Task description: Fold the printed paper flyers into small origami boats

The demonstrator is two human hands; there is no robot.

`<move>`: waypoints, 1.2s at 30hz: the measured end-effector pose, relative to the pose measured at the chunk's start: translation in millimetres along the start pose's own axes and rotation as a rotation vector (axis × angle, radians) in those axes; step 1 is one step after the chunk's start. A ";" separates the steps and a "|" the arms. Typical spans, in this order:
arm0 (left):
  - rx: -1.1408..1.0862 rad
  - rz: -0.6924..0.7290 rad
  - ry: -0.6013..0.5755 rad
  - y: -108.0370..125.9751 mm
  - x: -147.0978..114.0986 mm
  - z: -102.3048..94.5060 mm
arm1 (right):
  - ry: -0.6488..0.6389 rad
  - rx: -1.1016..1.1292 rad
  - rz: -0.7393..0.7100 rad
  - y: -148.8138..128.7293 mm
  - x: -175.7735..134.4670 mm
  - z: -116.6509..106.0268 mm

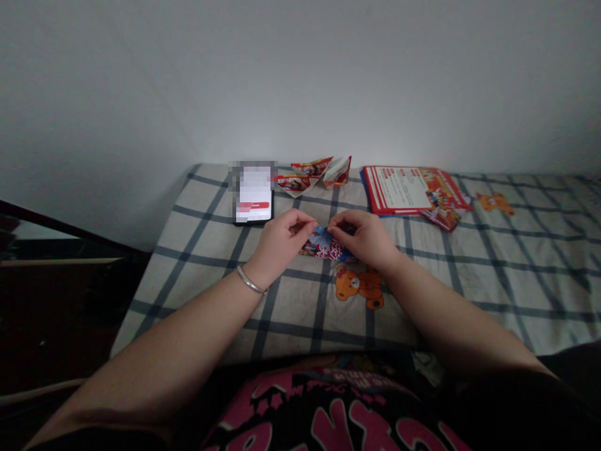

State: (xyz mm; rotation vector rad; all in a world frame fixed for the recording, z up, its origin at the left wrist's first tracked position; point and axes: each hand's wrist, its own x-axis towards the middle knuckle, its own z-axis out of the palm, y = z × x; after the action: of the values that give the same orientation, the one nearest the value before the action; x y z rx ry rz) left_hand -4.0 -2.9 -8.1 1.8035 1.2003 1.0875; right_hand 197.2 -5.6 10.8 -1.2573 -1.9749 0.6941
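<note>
Both hands pinch a small folded paper with a blue, red and white print (326,245), low over the checked cloth. My left hand (285,241), with a silver bangle (251,280) at the wrist, has thumb and index finger closed at the paper's upper left. On its upper right side, my right hand (365,237) grips with thumb and bent index finger. The right fingers cover part of the paper's right end. An orange bear print (359,287) shows on the cloth just below.
A phone with a lit screen (255,194) lies at the back left. Beside it stand folded red paper pieces (313,174). Farther right lies a stack of printed red sheets (399,190), with a small folded paper (444,218) at its front corner. A pale wall (328,81) rises behind.
</note>
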 end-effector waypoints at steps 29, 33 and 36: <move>0.564 0.084 -0.098 -3.3 17.1 -9.0 | 0.021 -0.183 0.114 28.9 12.1 -3.9; 0.702 0.161 -0.129 -3.9 18.5 -8.3 | 0.007 -0.311 -0.017 29.0 14.0 -4.3; 0.794 0.209 -0.153 -4.3 18.6 -7.6 | 0.004 -0.382 -0.072 31.8 15.2 -4.6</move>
State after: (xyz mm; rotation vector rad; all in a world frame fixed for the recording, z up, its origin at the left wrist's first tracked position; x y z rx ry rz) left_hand -8.4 16.8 -4.0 2.5989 1.4947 0.5772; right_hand 213.8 21.1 -5.8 -1.3922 -2.2060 0.2839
